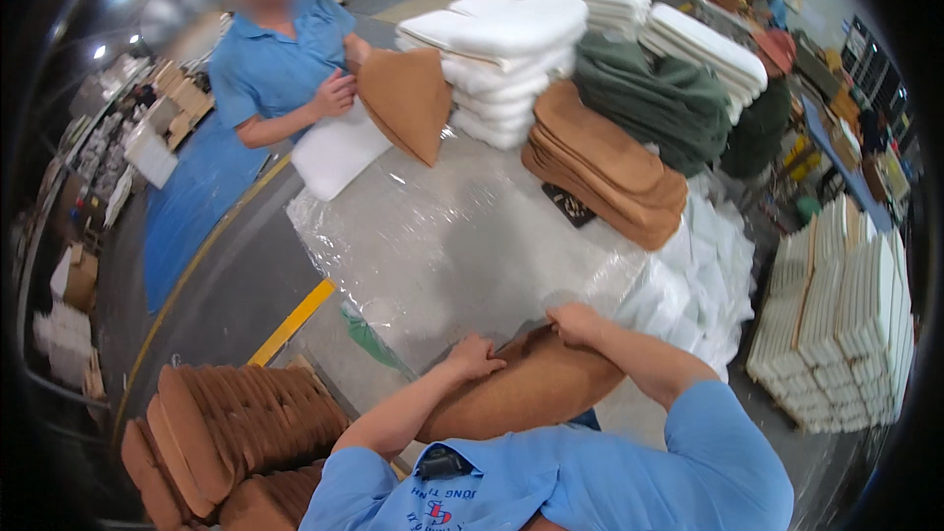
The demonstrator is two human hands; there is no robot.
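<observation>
In the head view, the brown cover [531,391] is at the near edge of the table [423,270], close against the person's blue shirt [619,472]. The left hand [479,358] has its grip closed on the cover's far edge, and the right hand [578,323] pinches the same edge farther right; holding it at two spread points probably keeps that edge stretched and steady, with the body as a backstop. Clear film [393,205] lies over the table, perhaps to protect cloth. Far left, a co-worker [280,59] holds a brown piece [405,103] above a white pad [339,152]. The white stack [501,49], green stack [644,98] and brown stack [602,162] stand along the far side, sorted by colour, likely so that they stay in reach and the middle has room. Brown cushions [246,423] are packed upright at near left, and white panels [836,324] are bundled at right. The fingertips under the cover's edge are hidden, and whether the dark fold between the hands is an opening, I cannot tell. The brown stack partly hides a black item [568,205], its kind unclear; the lower border cuts off the cushions, and the far background blurs.
</observation>
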